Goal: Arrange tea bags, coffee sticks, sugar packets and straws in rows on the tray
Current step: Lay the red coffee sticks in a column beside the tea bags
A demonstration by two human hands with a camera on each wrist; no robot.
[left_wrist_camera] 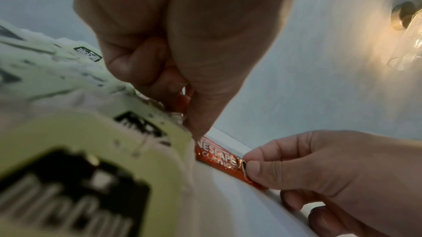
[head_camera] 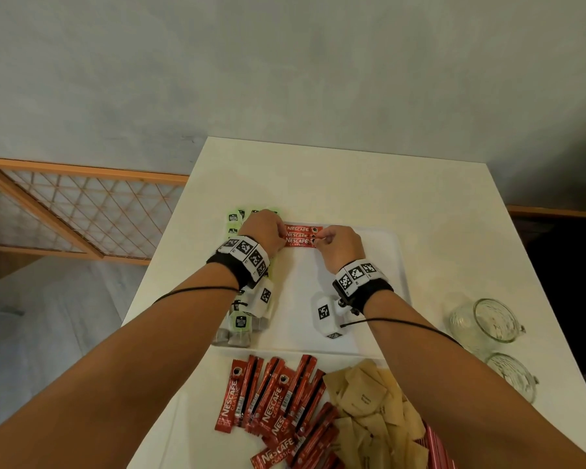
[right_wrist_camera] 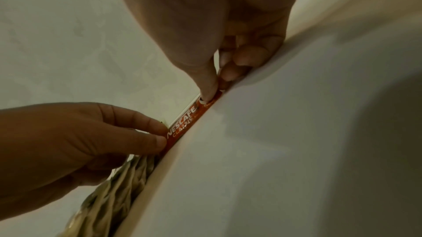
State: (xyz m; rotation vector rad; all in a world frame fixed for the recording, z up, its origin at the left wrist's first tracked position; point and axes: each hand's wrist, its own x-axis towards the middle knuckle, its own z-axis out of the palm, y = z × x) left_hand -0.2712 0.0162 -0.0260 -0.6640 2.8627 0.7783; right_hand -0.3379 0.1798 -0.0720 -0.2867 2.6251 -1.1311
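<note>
left hand [head_camera: 264, 228] and right hand [head_camera: 339, 245] each pinch an end of the red coffee sticks [head_camera: 300, 235], which lie flat at the far edge of the white tray [head_camera: 379, 262], beside the tea bags [head_camera: 233, 222].

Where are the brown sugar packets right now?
In the head view, the sugar packets lie heaped near the bottom edge, right of the loose coffee sticks.

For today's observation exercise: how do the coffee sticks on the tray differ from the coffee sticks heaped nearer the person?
The coffee sticks on the tray lie side by side and parallel; the heaped coffee sticks overlap at mixed angles. The left hand and right hand pinch the tray group; the heap lies untouched. Both are red Nescafe Classic sticks.
</note>
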